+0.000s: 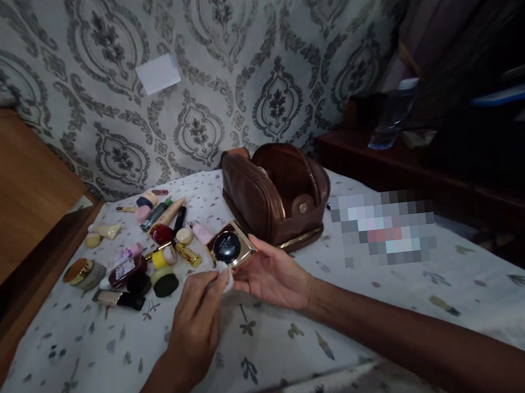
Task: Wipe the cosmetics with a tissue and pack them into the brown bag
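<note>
The compact [227, 248] is resting in the right hand's [275, 276] grip, its near right side lying between the raised thumb and the fingers, which are bending beneath it with the palm facing up. The left hand's [203, 309] grip is pinching closed on a white pad [226, 276], which is overlapping the compact's near edge; whether it is pressing there, I cannot tell. A brown bag [252, 191] is standing just beyond and to the right, gaping along its zip and blocking the way behind. A pink-and-white tube [202, 232] is lying just beside the compact's far left corner, and a small gold bottle [188, 255] is lying to its left. Farther left, a dark red bottle [127, 271], a dark-lidded jar [165, 283] and a gold-rimmed jar [84, 274] are crowding the printed cloth [279, 357]. The compact is showing a square, shiny gold case, with a round black centre carrying small pale lettering, too fine for reading.
</note>
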The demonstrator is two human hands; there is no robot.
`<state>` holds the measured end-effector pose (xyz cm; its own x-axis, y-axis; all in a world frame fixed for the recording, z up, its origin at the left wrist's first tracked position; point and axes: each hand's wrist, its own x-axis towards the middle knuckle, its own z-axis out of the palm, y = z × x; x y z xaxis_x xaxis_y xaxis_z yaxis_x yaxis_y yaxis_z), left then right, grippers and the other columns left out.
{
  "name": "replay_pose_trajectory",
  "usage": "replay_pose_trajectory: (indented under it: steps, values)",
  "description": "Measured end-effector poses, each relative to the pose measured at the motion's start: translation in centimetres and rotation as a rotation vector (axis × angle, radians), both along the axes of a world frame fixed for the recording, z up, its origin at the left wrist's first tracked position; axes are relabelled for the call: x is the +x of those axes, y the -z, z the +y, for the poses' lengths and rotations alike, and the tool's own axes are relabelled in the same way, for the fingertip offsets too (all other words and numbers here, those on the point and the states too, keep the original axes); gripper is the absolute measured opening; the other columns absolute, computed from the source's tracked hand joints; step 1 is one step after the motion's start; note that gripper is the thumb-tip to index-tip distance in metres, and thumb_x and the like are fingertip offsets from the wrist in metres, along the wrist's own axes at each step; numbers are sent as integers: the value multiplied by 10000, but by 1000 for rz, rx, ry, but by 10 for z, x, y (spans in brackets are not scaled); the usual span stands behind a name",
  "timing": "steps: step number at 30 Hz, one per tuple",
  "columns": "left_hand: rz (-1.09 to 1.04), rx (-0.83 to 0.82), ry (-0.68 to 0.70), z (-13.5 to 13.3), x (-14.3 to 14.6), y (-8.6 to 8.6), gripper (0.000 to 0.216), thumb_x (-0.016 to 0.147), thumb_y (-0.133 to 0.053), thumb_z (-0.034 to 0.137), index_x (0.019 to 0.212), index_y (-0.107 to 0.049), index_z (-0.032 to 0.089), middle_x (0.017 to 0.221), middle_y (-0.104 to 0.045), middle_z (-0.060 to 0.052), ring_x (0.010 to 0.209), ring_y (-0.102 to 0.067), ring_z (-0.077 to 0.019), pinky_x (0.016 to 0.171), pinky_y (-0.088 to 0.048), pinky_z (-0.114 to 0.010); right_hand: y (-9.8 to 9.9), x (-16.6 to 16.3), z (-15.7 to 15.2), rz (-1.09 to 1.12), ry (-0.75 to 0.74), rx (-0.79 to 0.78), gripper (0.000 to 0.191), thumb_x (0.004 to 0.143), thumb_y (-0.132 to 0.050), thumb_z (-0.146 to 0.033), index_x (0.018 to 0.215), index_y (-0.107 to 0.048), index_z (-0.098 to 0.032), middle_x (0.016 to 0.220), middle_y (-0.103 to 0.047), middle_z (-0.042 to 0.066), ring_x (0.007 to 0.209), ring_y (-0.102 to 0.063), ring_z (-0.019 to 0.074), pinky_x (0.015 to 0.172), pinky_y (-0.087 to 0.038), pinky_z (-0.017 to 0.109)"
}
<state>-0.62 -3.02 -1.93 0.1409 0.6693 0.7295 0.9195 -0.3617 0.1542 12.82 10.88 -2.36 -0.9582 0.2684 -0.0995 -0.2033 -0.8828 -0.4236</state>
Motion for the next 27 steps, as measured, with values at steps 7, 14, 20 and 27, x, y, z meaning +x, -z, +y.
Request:
replay_pose_trajectory:
  steps: [7,14,20,27]
  values:
    - [146,-18,12,6,11,-1,503,909,-466,-16,1392,-466,122,1138,-592,-150,1082,-523,-251,931,-515,-423,2,-2,-3,-43,18,4,276,913,-608,-410,965,-674,-148,874,-701,36,739,-617,108,717,-483,214]
    - [158,32,11,17,15,-13,499,916,-451,-8,1394,-464,135,1098,-592,-139,1051,-538,-239,901,-524,-404,7,-2,-4,-48,-13,54,272,900,-634,-422,959,-670,-158,902,-694,27,812,-625,121,766,-482,245]
    - [71,24,-82,25,-9,-19,466,935,-434,31,1376,-478,177,1127,-568,-119,1053,-542,-216,902,-501,-369,9,0,-4,-22,-82,144,285,875,-661,-414,999,-671,-157,952,-707,44,859,-627,145,798,-480,292]
    - [14,-38,-134,10,-16,-4,469,938,-435,48,1377,-488,204,1155,-574,-118,1071,-563,-215,923,-501,-377,6,0,-1,10,-67,105,369,865,-651,-460,1027,-674,-129,934,-716,75,907,-645,179,825,-468,305]
